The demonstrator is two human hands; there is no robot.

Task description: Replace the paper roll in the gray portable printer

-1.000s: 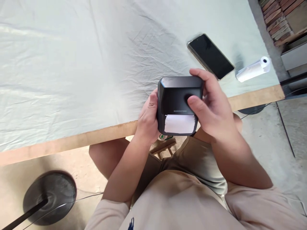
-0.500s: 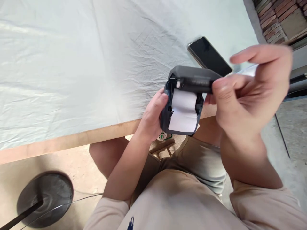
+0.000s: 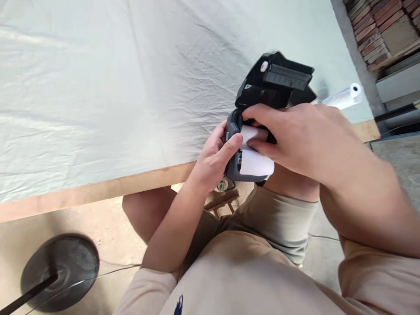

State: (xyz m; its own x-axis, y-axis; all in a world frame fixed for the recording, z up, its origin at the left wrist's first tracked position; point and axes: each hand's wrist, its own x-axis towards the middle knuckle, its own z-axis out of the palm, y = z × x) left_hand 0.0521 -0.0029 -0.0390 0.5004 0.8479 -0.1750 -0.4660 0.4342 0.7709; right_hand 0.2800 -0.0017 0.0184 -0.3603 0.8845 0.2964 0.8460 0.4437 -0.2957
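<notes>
A dark grey portable receipt printer (image 3: 232,168) is held over the near edge of the table, with its lid (image 3: 278,81) swung up. My left hand (image 3: 211,164) grips its left side, the thumb lying along the rim. Inside the bay sits a white paper roll (image 3: 254,133), its loose end (image 3: 257,162) spread over the front of the printer. My right hand (image 3: 302,135) reaches in from the right, thumb and fingers closed around the roll; the hand hides the bay's right side. Behind the raised lid the phone is almost wholly covered.
A second white paper roll (image 3: 344,97) lies at the table's right end. Wrinkled pale cloth (image 3: 98,87) covers the table, which has a wooden front edge (image 3: 131,188). On the floor at lower left stands a round black base (image 3: 61,273) with a pole and a cable. Stacked bricks (image 3: 377,26) are at upper right.
The printer's lid has swung from partly raised to fully back. My right hand has let go of the lid and moved left into the bay, onto the paper roll.
</notes>
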